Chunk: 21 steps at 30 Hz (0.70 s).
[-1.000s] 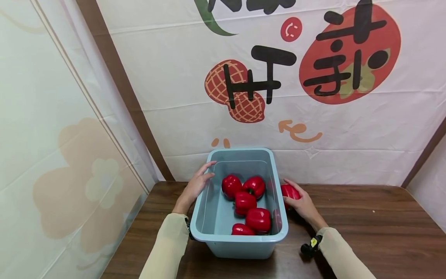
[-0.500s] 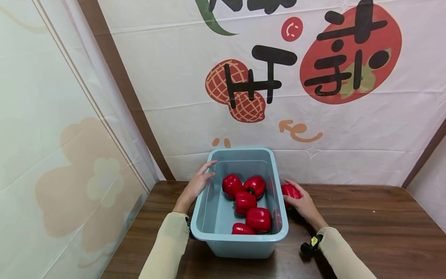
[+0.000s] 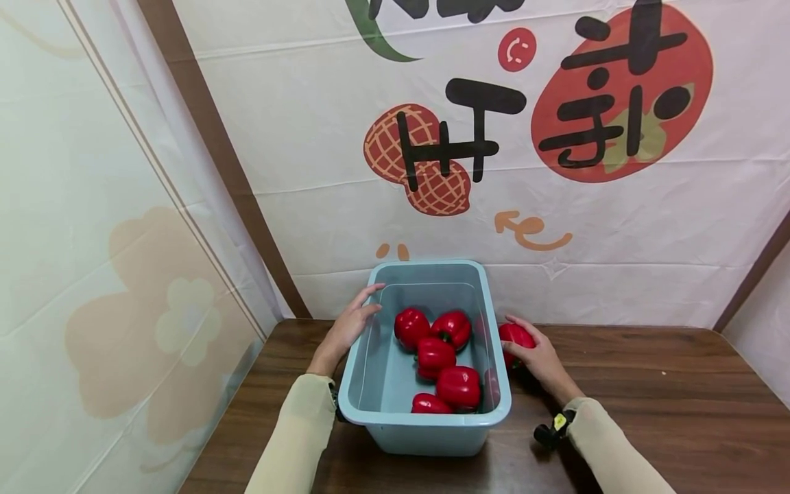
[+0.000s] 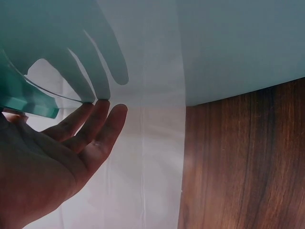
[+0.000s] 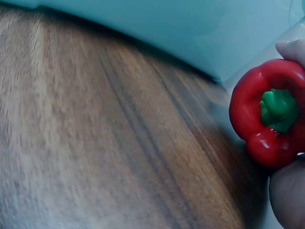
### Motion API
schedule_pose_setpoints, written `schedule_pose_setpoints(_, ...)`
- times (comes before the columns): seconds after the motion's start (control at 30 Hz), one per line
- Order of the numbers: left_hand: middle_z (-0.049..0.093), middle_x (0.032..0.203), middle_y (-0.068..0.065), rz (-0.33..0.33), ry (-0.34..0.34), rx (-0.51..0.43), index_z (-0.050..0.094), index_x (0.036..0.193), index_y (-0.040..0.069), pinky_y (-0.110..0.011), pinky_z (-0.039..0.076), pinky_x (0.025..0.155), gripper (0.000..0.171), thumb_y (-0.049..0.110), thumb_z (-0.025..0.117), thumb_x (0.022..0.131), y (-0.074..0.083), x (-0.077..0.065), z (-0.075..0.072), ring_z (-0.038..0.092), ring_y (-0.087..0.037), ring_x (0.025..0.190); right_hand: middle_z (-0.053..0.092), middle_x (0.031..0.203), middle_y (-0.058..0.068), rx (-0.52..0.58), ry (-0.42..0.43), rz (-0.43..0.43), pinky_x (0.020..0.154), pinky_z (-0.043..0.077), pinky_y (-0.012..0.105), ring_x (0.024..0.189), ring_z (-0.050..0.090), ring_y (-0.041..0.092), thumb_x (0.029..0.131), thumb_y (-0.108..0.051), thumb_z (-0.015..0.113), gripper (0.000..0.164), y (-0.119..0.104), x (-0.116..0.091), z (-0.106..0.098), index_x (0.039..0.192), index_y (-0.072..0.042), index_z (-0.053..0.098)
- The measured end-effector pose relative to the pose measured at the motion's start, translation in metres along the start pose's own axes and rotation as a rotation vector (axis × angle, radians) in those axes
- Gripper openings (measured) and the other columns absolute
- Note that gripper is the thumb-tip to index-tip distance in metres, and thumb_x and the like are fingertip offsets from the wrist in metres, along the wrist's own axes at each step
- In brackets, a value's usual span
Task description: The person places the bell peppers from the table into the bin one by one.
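A light blue plastic bin stands on the wooden table with several red bell peppers lying inside it. My left hand holds the bin's left rim. In the left wrist view, three fingers reach against its outer wall, with the rim passing by the thumb. Just outside the bin's right wall, my right hand grips another red bell pepper between thumb and fingers. That pepper's green stem faces the right wrist camera. Part of this pepper is cut off at the frame edge there.
The brown wooden table extends to the right of the bin. Close behind the bin hangs a white printed cloth, and another pale cloth closes off the left side. Each wrist wears a camera, the right one plainly seen.
The pepper in my right hand has turned and shifted very slightly to the right. My left hand, the bin and the peppers inside stay as they were.
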State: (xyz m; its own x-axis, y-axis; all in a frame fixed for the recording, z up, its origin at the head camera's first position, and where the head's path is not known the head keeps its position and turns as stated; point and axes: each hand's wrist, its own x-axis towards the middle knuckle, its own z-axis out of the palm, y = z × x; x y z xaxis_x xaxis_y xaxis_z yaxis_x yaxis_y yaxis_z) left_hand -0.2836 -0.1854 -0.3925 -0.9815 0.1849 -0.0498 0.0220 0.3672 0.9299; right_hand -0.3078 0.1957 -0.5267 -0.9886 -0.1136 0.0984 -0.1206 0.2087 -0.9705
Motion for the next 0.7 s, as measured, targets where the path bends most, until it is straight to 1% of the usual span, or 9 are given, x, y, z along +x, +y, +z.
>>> schedule_pose_setpoints(0.07,0.025,0.161,-0.012,0.004,0.011,0.003,0.035,0.153,0.026,-0.065,0.039,0.102,0.049,0.024,0.038,0.104,-0.004,0.002,0.000,0.039,-0.046,0.134,0.051,0.135,0.022,0.002,0.004,0.009,0.080,0.054,0.030,0.112,0.052,0.036,0.091,-0.024,0.071,0.060,-0.002,0.001,-0.001,0.146,-0.018,0.048)
schedule_pose_setpoints(0.17,0.026,0.160,-0.010,0.000,0.014,-0.002,0.036,0.152,0.028,-0.064,0.040,0.102,0.048,0.025,0.039,0.104,-0.005,0.002,0.000,0.039,-0.045,0.134,0.049,0.138,0.021,0.006,0.008,0.027,0.081,0.053,0.031,0.115,0.050,0.037,0.091,-0.028,0.071,0.061,-0.005,0.001,-0.005,0.147,-0.019,0.048)
schedule_pose_setpoints(0.27,0.025,0.161,-0.012,-0.011,0.005,-0.001,0.035,0.153,0.026,-0.063,0.040,0.102,0.048,0.024,0.039,0.104,-0.003,0.002,-0.001,0.039,-0.045,0.134,0.047,0.140,0.021,0.006,0.005,0.039,0.082,0.053,0.033,0.118,0.048,0.038,0.091,-0.031,0.071,0.063,-0.010,0.001,-0.010,0.148,-0.019,0.045)
schedule_pose_setpoints(0.37,0.023,0.161,-0.015,-0.021,-0.006,0.004,0.034,0.154,0.022,-0.063,0.040,0.102,0.050,0.022,0.039,0.104,0.005,-0.001,-0.001,0.040,-0.044,0.133,0.046,0.140,0.020,0.000,0.006,0.043,0.082,0.053,0.034,0.119,0.046,0.038,0.091,-0.033,0.071,0.065,-0.015,0.001,-0.013,0.149,-0.020,0.044)
schedule_pose_setpoints(0.47,0.023,0.161,-0.018,-0.025,-0.021,0.014,0.033,0.154,0.017,-0.063,0.041,0.102,0.051,0.020,0.039,0.104,0.017,-0.008,-0.001,0.042,-0.044,0.131,0.046,0.140,0.019,-0.004,0.016,0.046,0.081,0.054,0.034,0.119,0.045,0.037,0.090,-0.034,0.071,0.064,-0.018,0.002,-0.015,0.148,-0.022,0.045)
schedule_pose_setpoints(0.57,0.023,0.160,-0.019,-0.027,-0.028,0.021,0.032,0.154,0.015,-0.062,0.041,0.102,0.051,0.020,0.039,0.104,0.028,-0.017,-0.001,0.042,-0.045,0.131,0.046,0.140,0.019,-0.023,0.017,0.042,0.081,0.053,0.034,0.121,0.044,0.037,0.092,-0.033,0.069,0.063,-0.021,0.001,-0.017,0.149,-0.022,0.044)
schedule_pose_setpoints(0.7,0.023,0.160,-0.019,-0.022,-0.028,0.012,0.032,0.154,0.014,-0.063,0.039,0.104,0.051,0.019,0.039,0.104,0.032,-0.021,-0.001,0.039,-0.047,0.133,0.044,0.142,0.021,-0.049,0.012,0.030,0.082,0.052,0.035,0.123,0.042,0.038,0.093,-0.032,0.068,0.064,-0.028,-0.001,-0.021,0.150,-0.021,0.041)
